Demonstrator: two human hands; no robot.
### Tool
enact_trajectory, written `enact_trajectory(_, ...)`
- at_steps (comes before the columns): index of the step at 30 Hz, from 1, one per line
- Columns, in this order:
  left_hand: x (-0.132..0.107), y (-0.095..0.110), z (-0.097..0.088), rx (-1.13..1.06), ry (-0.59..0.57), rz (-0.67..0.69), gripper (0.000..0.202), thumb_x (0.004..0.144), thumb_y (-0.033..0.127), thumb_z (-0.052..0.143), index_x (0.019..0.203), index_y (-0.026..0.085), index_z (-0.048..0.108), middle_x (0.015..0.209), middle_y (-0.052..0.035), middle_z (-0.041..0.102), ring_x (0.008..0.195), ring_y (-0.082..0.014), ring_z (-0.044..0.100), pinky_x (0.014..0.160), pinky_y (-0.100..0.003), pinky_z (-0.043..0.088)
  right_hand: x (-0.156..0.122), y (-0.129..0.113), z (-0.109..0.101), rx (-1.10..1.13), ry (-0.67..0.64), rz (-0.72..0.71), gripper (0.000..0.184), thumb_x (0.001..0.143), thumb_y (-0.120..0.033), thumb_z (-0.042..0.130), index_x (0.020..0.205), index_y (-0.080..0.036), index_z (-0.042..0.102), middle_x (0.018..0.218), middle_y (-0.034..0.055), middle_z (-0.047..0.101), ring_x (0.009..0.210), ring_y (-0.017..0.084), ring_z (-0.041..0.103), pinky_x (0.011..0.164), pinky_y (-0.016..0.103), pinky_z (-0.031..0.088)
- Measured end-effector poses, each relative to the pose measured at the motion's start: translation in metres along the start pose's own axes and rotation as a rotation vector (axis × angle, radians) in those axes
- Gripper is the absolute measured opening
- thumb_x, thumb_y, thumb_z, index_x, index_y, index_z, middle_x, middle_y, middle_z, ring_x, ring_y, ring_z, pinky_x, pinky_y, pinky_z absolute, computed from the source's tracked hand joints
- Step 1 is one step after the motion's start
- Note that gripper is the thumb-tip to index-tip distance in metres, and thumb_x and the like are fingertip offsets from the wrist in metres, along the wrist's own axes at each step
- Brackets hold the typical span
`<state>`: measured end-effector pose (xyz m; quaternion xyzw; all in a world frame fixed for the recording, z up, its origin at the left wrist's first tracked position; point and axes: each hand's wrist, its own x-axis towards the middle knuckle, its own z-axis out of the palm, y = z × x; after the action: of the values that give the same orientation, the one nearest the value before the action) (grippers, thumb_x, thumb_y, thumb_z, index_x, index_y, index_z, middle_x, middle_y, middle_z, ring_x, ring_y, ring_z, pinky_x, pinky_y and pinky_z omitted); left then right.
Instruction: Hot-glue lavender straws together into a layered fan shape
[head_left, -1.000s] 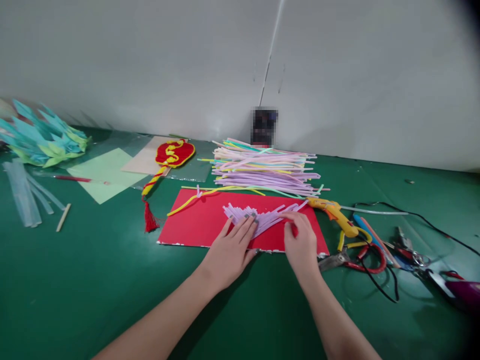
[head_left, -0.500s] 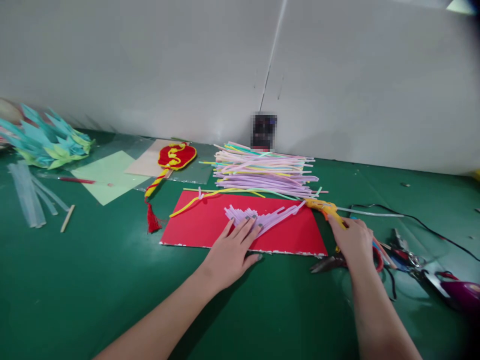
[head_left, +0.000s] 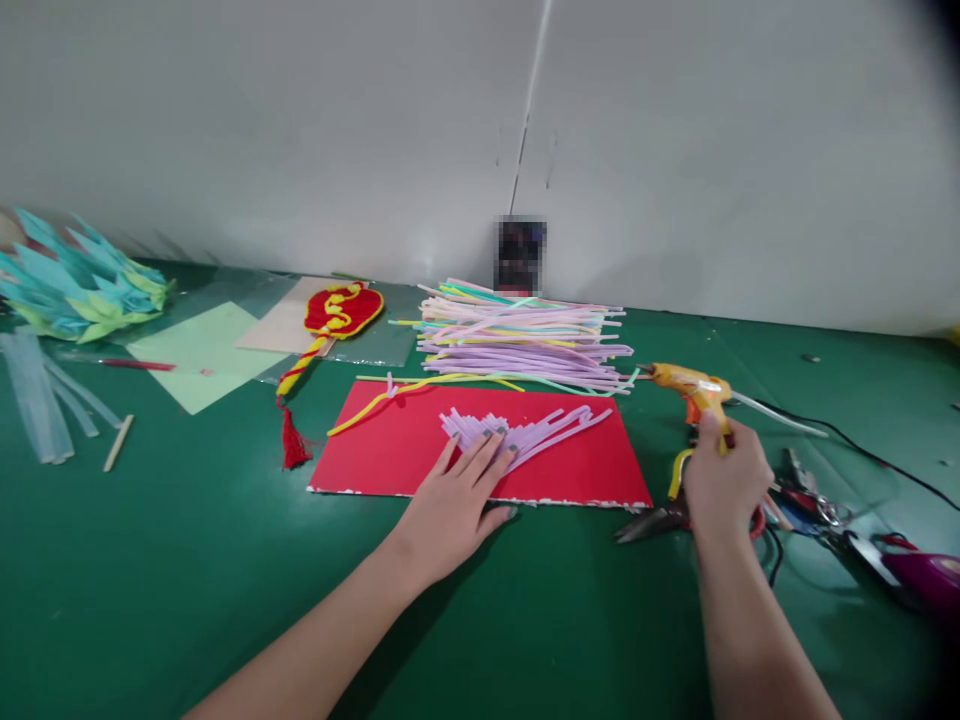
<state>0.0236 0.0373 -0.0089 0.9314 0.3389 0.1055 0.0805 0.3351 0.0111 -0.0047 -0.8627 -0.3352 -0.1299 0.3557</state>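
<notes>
My left hand [head_left: 457, 505] lies flat with its fingers spread, the fingertips resting on a cluster of lilac pipe cleaners [head_left: 551, 432]. These are laid side by side on a red board [head_left: 382, 455] with a ragged white front edge. To the right of the board, my right hand [head_left: 726, 468] is wrapped round the handle of a yellow-orange glue gun [head_left: 686, 382]. Its nozzle points left, toward the pipe cleaner pile, and a clear glue stick [head_left: 780, 412] sticks out of its back. Pliers or scissors [head_left: 652, 522] with dark blades lie below that hand.
Behind the board is a pile of pastel pipe cleaners [head_left: 525, 340]. A red and yellow fan [head_left: 341, 312] with a tassel, green paper [head_left: 202, 355], clear glue sticks [head_left: 37, 400] and a teal paper craft [head_left: 82, 285] are leftward. A black cord [head_left: 870, 457] and tools lie right.
My right hand has picked the glue gun up and turned it more upright, moving it rightward away from the board's corner. My left hand stays on the pipe cleaners; the view has shifted slightly.
</notes>
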Motion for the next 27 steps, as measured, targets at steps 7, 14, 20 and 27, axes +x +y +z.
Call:
enact_trajectory(7, 0.001, 0.000, -0.004, -0.075, -0.005, -0.030, 0.059, 0.093, 0.048, 0.036, 0.144, 0.022, 0.023, 0.151, -0.0083, 0.025, 0.140, -0.0232, 0.019, 0.112, -0.047, 0.023, -0.011, -0.019, -0.023, 0.158, -0.204, -0.075, 0.048, 0.088, -0.054, 0.035, 0.105, -0.015, 0.058, 0.067, 0.0053, 0.065, 0.061, 0.022, 0.060, 0.064, 0.032, 0.042)
enact_trajectory(14, 0.004, -0.006, -0.005, -0.312, 0.221, -0.191, 0.026, 0.090, 0.028, 0.047, 0.115, 0.023, 0.049, 0.139, -0.0066, 0.047, 0.133, -0.0198, 0.036, 0.110, -0.047, 0.028, -0.037, -0.029, -0.026, 0.100, -0.444, -0.125, 0.058, 0.083, -0.062, 0.031, 0.113, -0.019, 0.056, 0.096, 0.0125, 0.066, 0.084, 0.027, 0.062, 0.067, 0.034, 0.044)
enact_trajectory(20, 0.005, -0.008, -0.002, -0.328, 0.246, -0.148, 0.012, 0.089, 0.017, 0.049, 0.098, 0.023, 0.054, 0.133, -0.0038, 0.053, 0.126, -0.0174, 0.045, 0.107, -0.045, 0.034, -0.049, -0.036, -0.021, 0.012, -0.517, -0.194, 0.065, 0.071, -0.070, 0.048, 0.111, -0.020, 0.056, 0.095, 0.0105, 0.066, 0.082, 0.027, 0.061, 0.066, 0.035, 0.045)
enact_trajectory(27, 0.004, -0.007, -0.004, -0.271, 0.222, -0.085, 0.015, 0.088, 0.015, 0.050, 0.099, 0.023, 0.056, 0.137, -0.0045, 0.048, 0.127, -0.0188, 0.044, 0.109, -0.046, 0.033, -0.047, -0.030, -0.019, 0.014, -0.543, -0.187, 0.068, 0.064, -0.070, 0.055, 0.110, -0.020, 0.057, 0.098, 0.0094, 0.065, 0.080, 0.025, 0.060, 0.068, 0.035, 0.045)
